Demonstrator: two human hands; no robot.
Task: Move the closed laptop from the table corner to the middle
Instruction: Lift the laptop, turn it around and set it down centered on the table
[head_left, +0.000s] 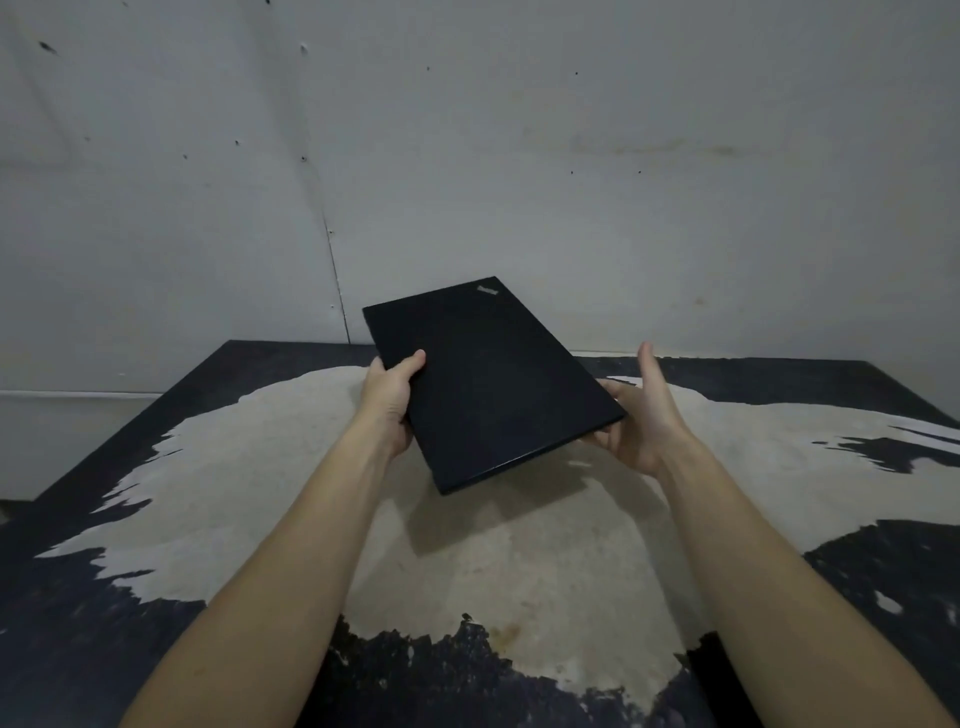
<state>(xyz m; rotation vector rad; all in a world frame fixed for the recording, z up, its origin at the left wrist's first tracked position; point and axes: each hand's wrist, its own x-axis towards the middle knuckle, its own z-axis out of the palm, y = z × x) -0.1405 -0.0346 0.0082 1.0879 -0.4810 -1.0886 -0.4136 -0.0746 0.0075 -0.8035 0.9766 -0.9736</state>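
One laptop (488, 384) above one table (571, 571): left hand (389, 400) grips, right hand (644, 421) supports.

The laptop (493, 384) hides fingers of the left hand (389, 400) and right hand (641, 415). Its logo (488, 289) is too small to read. The table (519, 571) runs off below.

There is one closed black laptop (488, 384), bearing one small logo (488, 290) on its lid. Two hands are in view, one left hand (392, 400) and one right hand (644, 415), with two bare forearms, a left forearm (291, 545) and a right forearm (769, 545). There is one dark table (78, 649) with one large pale patch (519, 571), and one grey wall (623, 182) behind.
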